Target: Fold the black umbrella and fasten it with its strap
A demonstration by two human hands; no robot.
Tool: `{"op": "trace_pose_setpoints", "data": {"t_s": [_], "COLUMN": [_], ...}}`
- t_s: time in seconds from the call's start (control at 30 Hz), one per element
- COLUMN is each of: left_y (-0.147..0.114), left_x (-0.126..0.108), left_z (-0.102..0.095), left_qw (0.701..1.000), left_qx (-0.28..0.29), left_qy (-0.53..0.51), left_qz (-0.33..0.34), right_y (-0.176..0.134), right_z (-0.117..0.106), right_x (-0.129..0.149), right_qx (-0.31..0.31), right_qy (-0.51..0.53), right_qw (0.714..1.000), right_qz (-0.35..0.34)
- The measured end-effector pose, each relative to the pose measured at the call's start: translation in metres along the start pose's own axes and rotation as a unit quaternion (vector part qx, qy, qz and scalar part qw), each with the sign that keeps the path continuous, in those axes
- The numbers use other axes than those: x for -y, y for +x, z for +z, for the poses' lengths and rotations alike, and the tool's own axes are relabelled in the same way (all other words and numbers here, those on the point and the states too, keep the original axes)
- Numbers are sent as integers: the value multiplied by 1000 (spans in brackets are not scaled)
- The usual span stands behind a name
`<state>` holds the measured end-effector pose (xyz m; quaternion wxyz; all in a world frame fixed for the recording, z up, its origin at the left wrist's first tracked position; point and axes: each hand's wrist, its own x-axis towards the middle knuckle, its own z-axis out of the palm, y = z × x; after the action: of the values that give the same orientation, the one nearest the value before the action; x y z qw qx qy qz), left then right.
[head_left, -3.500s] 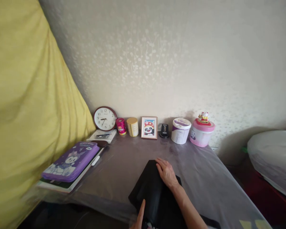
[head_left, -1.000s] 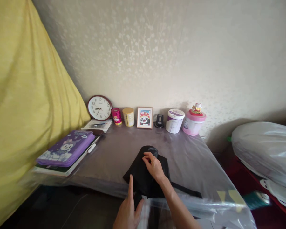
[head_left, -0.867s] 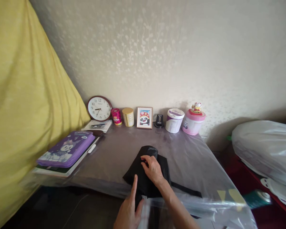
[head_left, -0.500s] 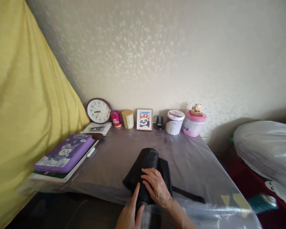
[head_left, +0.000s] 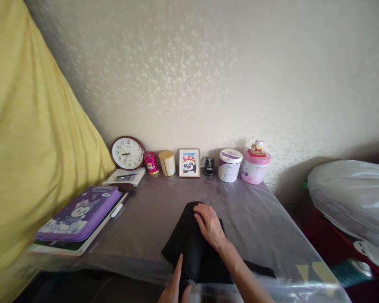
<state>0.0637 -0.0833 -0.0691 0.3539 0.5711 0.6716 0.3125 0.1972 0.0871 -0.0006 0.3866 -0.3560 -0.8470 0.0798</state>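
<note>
A black folding umbrella [head_left: 186,240] lies on the near part of the table, its loose cloth partly wrapped about the shaft and its strap [head_left: 260,269] trailing to the right. At its near end, by the small rib tips, my left hand [head_left: 173,284] closes around the handle, with the index finger stretched along the cloth. My right hand [head_left: 211,225] rests over the far end of the umbrella, fingers curled together on the cloth. The handle is mostly hidden by my left hand and the frame's lower edge.
Along the wall stand a clock [head_left: 128,153], a pink can [head_left: 150,163], a yellow can [head_left: 167,163], a framed panda picture [head_left: 189,163] and two tubs [head_left: 230,166]. A purple case [head_left: 78,214] lies on books at left. A plastic-covered bulk [head_left: 350,198] is at right.
My right hand has slid away from me along the umbrella to its far end. My left hand stays at the handle. The view has shifted slightly.
</note>
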Motion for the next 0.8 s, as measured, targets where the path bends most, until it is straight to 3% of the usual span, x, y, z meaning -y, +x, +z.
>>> {"op": "trace_pose_setpoints", "data": {"t_s": [0.13, 0.27, 0.33, 0.47, 0.6, 0.8], "left_y": [0, 0, 0, -2, -5, -8], "left_x": [1, -1, -2, -4, -6, -11], "left_z": [2, -1, -3, -8, -11, -14], "left_qw": [1000, 1000, 1000, 1000, 998, 998], "left_qx": [4, 6, 4, 9, 38, 23], "left_qy": [-1, 3, 5, 3, 6, -7], "left_qz": [5, 5, 7, 24, 44, 52], "right_y": [-17, 0, 14, 22, -13, -63], "right_z": [0, 16, 22, 14, -17, -44], "right_x": [27, 5, -14, -45, -65, -63], "right_qx": [100, 89, 73, -3, -52, -21], "right_qy": [24, 3, 2, 37, 43, 120], "right_qw": [992, 995, 997, 979, 946, 895], "right_qz": [-73, -34, 14, 200, 318, 429]}}
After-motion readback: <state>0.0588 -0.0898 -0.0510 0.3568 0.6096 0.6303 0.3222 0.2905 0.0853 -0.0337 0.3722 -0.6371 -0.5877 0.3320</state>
